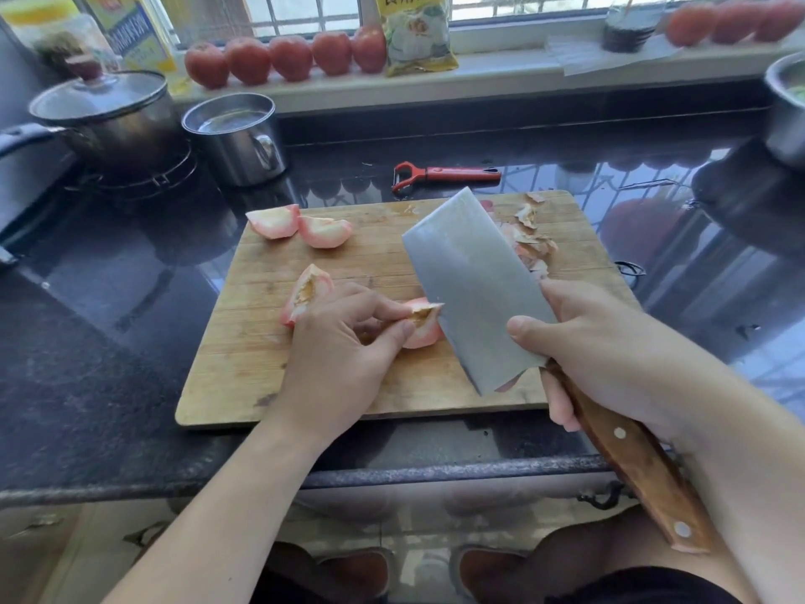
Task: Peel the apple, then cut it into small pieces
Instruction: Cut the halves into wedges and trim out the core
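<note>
Pale pink peeled apple now in four wedges on bamboo cutting board [244, 377], so peeling looks done. Two cored-looking quarters [300, 228] lie upper left of board, peel scraps [529, 237] upper right, red-handled peeler [448, 173] set aside above. Your left hand [344, 342] pinches centre wedge [424, 326], another wedge [305, 292] beside it. Your right hand [610, 350] grips wood-handled steel cleaver [479, 289], blade at wedge's core. Left: coring, then dicing all four.

On the rectangular bamboo cutting board [244, 342], the left hand [344, 355] pinches a peeled pinkish apple wedge [424, 326] against the steel cleaver with wooden handle [479, 289], held by the right hand [610, 355]
</note>
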A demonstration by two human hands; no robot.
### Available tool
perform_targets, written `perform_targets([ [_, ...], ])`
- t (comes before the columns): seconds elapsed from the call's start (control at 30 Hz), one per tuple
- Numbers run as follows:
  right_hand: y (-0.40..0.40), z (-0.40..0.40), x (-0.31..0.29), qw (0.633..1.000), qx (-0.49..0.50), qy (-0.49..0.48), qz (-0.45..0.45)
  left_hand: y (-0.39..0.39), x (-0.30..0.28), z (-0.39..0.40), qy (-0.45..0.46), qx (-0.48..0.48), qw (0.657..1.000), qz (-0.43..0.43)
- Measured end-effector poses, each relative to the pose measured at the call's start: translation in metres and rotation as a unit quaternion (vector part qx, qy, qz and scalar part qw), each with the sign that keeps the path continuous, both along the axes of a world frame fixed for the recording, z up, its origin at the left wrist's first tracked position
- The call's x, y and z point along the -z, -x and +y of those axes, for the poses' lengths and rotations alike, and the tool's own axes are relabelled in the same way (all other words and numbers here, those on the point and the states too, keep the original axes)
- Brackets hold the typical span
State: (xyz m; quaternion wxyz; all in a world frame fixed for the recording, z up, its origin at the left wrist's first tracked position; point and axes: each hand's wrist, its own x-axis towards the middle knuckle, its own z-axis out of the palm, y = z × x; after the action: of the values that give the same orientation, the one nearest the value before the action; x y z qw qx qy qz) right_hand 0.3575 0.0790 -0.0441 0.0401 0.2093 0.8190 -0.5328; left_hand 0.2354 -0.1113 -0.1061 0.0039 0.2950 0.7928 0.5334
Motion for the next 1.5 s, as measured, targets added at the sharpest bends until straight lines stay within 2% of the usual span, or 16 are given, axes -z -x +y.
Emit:
perform_targets([
  [0.2,0.017,-0.005,0.004,1.0,0.004,0.006,-0.006,0.004,0.003,-0.001,0.001,0.012,1.0,-0.013],
  [0.4,0.014,0.008,0.005,0.993,0.019,0.113,-0.025,0.001,-0.001,0.0,-0.004,0.007,1.0,-0.007],
  [0.77,0.017,0.003,0.008,0.985,0.051,0.162,-0.029,0.001,0.0,0.0,0.002,0.009,1.0,0.011],
  [0.9,0.014,0.0,0.01,0.986,0.032,0.163,-0.022,0.001,0.002,-0.001,0.004,0.004,1.0,0.02],
  [1.07,0.02,-0.003,0.011,0.99,0.044,0.132,-0.022,0.001,0.004,-0.002,0.029,-0.003,0.997,0.073],
  [1.5,0.031,-0.007,0.008,0.987,0.059,0.143,-0.036,0.003,0.004,-0.002,0.011,0.004,0.999,0.046],
])
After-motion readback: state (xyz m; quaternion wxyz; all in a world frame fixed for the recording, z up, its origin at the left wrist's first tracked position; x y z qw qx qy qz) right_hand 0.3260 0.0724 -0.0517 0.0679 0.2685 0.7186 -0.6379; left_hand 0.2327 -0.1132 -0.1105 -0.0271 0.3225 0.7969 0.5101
